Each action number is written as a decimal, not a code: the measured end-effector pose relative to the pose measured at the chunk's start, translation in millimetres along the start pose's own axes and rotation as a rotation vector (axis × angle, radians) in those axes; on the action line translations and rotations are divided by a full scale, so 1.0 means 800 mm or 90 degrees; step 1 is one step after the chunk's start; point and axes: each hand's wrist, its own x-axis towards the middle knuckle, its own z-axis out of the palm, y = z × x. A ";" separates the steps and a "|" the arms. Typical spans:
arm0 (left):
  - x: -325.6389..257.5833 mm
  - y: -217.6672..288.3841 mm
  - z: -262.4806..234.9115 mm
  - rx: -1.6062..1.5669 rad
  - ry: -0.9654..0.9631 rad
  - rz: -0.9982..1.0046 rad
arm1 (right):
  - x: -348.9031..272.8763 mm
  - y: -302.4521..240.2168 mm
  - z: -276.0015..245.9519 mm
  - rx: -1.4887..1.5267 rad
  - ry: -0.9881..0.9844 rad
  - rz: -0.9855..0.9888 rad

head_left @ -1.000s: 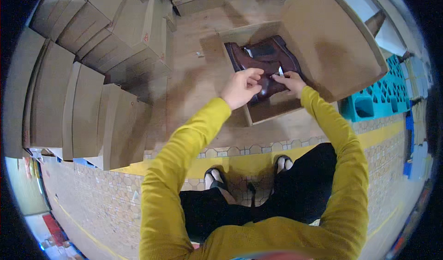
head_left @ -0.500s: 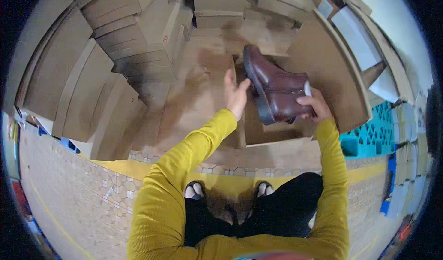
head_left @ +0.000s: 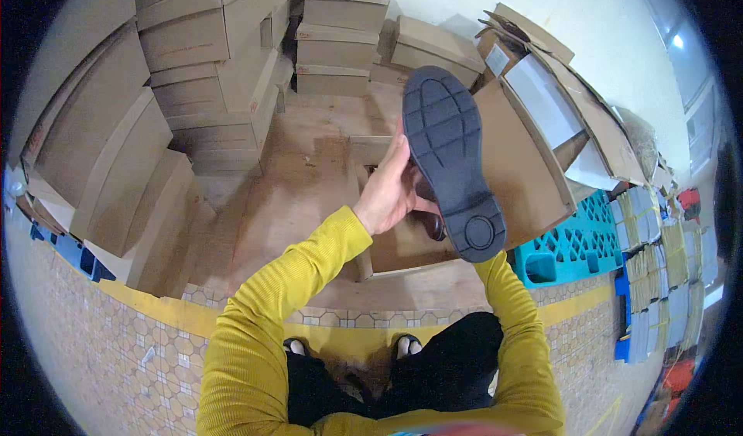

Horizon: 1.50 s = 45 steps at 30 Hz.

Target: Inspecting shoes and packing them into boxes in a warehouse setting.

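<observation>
A boot [head_left: 449, 149] is raised before me with its black, grooved sole facing me. The sole covers nearly all of its dark brown upper. My left hand [head_left: 391, 192] grips the boot's left side, with the thumb along the sole's edge. My right forearm runs up behind the heel, so the right hand and its fingers are hidden. Beneath the boot lies an open cardboard box [head_left: 410, 270]. A small shiny brown patch shows below my left fingers; I cannot tell whether it belongs to this boot or another thing.
Stacked cardboard boxes [head_left: 186, 37] rise on the left, and more boxes [head_left: 340, 45] stand at the back. Flattened cardboard [head_left: 596, 95] leans at the right, above a teal plastic pallet [head_left: 569, 238]. Farther right are strapped bundles [head_left: 646, 281]. A yellow line crosses the tiled floor.
The boot has turned from showing its brown side to showing its sole. My left hand, open beside it before, now grips it. The right hand has gone behind the boot.
</observation>
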 end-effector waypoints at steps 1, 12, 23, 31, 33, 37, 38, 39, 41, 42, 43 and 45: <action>0.003 -0.001 -0.002 0.006 -0.003 -0.004 | -0.003 0.000 0.001 0.021 -0.004 0.012; 0.013 -0.016 0.012 -0.038 -0.068 0.004 | -0.040 -0.011 0.040 -0.189 0.074 -0.038; 0.018 -0.018 0.051 0.015 -0.034 0.014 | -0.036 -0.017 0.012 0.137 -0.037 0.074; 0.113 -0.029 0.066 0.196 0.055 -0.011 | -0.034 -0.073 -0.043 0.063 -0.088 -0.236; 0.161 -0.032 0.040 0.328 0.165 -0.019 | -0.040 -0.104 -0.041 0.145 -0.244 -0.288; 0.248 -0.164 -0.059 1.210 -0.234 0.103 | -0.028 -0.142 -0.129 0.179 -0.170 -0.352; 0.243 -0.209 -0.061 1.384 -0.301 0.119 | -0.027 -0.147 -0.154 0.230 -0.180 -0.338; 0.246 -0.250 -0.055 1.550 -0.377 0.156 | -0.034 -0.159 -0.173 0.269 -0.191 -0.335; 0.255 -0.296 -0.143 2.048 -0.466 0.655 | -0.014 -0.153 -0.183 0.398 -0.257 -0.285; 0.261 -0.313 -0.133 1.606 -0.475 0.445 | -0.021 -0.163 -0.203 0.443 -0.264 -0.275; 0.270 -0.324 -0.123 1.601 -0.478 0.443 | -0.028 -0.172 -0.221 0.487 -0.272 -0.264; 0.288 -0.335 -0.107 1.593 -0.526 0.145 | -0.035 -0.188 -0.245 0.578 -0.297 -0.242</action>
